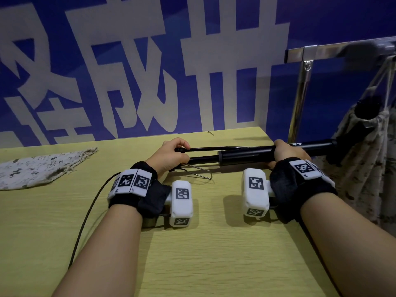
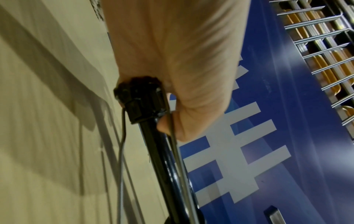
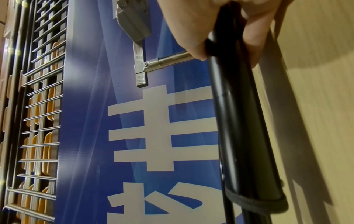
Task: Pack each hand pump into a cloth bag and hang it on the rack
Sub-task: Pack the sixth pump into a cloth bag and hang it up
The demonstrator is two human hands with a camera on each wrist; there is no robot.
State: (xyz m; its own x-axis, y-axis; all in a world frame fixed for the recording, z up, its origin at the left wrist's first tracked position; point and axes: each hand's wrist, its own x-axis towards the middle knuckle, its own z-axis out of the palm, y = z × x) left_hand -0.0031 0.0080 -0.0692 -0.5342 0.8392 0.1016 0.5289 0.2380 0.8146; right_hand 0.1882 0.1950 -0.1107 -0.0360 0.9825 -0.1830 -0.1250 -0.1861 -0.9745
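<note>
both forearms reach over the table (image 1: 192, 264); left hand (image 1: 171, 156) grips the hand pump (image 1: 246, 156) base, right hand (image 1: 287, 152) its barrel, near the far edge. the loose hose could snag entering the cloth bag (image 1: 38, 168) at the left edge.

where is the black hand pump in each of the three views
Head: the hand pump lies level across the middle, left hand on its thin end, right hand on the barrel.
Left wrist: it runs from centre down to the bottom edge.
Right wrist: the thick barrel fills the right of centre.
Shared landmark: the blue wall with white characters.
</note>
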